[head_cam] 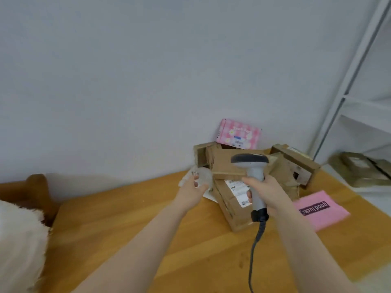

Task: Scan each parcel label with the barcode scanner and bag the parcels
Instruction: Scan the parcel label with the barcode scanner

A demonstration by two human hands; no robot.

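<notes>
My right hand (265, 190) grips the handle of a grey barcode scanner (250, 163), its dark head pointing left over a pile of brown cardboard parcels (228, 163). A labelled brown parcel (230, 206) lies nearest me, its white label partly behind the scanner. My left hand (193, 187) reaches to the pile's left side, fingers curled on a small pale, translucent wrapped parcel (204, 176). A pink flowered box (239, 134) stands at the back against the wall. A pink "good luck" bag (319, 210) lies flat on the table to the right.
The wooden table (148, 218) spans the lower view; the scanner's cable (254, 250) trails toward me. A white shelf unit (359, 102) with more brown boxes (359, 168) stands at right. A brown chair back (36, 187) and white fluffy fabric (19, 240) are at left.
</notes>
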